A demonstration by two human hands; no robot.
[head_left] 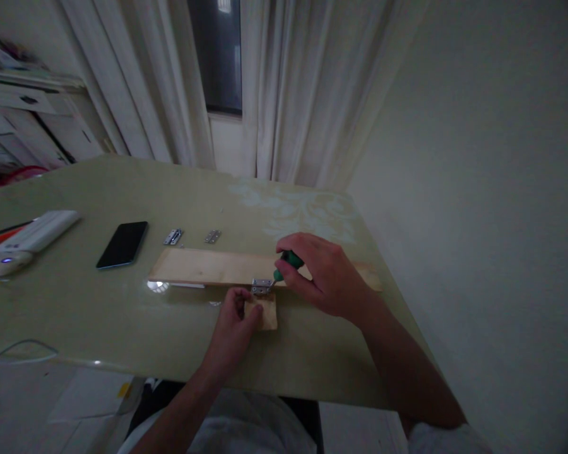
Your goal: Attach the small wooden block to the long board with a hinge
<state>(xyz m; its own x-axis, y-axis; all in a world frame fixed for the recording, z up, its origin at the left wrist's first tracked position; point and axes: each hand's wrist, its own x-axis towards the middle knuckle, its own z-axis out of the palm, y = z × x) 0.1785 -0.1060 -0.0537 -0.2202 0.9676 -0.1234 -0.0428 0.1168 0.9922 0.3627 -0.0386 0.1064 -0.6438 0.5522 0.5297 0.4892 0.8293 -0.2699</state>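
Note:
A long pale wooden board (218,267) lies across the table. A metal hinge (262,285) sits at its near edge, spanning to a small wooden block (267,316). My left hand (236,321) grips that block, thumb on top and fingers at its left side. In my right hand (324,274) is a green-handled screwdriver (291,258), held tilted with its tip down at the hinge's right side. Whether the tip sits in a screw is too small to tell. My right hand hides part of the board.
Behind the board lie a metal hinge (173,237) and another small hinge (213,236). To the left are a black phone (123,244) and a white power strip (40,230). A cable (23,343) hangs near the table's front edge; a wall (478,189) rises at the right.

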